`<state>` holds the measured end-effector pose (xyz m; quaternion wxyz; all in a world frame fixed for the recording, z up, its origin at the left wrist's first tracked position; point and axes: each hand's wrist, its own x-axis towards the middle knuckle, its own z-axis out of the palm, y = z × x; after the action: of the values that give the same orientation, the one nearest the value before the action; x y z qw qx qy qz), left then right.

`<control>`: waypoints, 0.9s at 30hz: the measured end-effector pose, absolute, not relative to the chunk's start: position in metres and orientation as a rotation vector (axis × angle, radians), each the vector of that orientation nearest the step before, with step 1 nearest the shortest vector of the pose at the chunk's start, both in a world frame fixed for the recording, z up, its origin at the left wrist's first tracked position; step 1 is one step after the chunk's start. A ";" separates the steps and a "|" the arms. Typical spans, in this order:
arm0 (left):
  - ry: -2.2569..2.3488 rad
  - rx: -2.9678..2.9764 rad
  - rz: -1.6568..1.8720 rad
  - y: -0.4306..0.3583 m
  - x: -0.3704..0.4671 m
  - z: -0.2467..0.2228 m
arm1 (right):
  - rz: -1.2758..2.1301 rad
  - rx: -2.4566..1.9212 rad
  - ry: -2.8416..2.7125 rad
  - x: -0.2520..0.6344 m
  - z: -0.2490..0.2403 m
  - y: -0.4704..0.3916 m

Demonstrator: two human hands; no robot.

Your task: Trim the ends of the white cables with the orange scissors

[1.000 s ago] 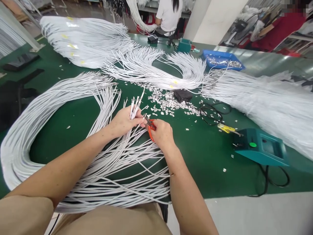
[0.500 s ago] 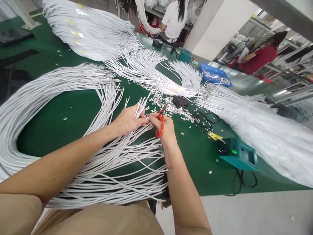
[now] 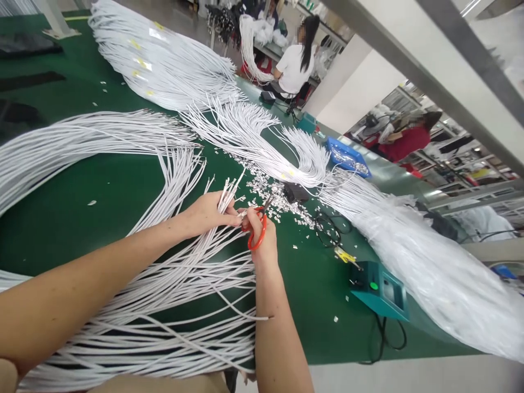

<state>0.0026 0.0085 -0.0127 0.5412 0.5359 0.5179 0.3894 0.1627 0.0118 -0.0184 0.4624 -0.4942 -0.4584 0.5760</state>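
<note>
White cables [image 3: 227, 197] are fanning upward from the left hand [image 3: 213, 212], its thumb and fingers pinching them; the right hand [image 3: 264, 236] is gripping red-handled cutters [image 3: 257, 232].

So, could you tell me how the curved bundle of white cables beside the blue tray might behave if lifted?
The curved bundle would probably flex and sag, since its thin cables bend into a U. Its loose, fanned-out ends might snag on the large bundle lying close by.
</note>
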 end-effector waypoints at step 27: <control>1.395 1.409 0.802 0.004 0.008 -0.007 | 0.846 -1.256 -1.226 0.160 -0.010 0.005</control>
<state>0.0083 0.0036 -0.0066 0.4808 0.5776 0.5718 0.3290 0.1599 0.0054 -0.0097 0.5618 -0.5334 -0.5206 0.3590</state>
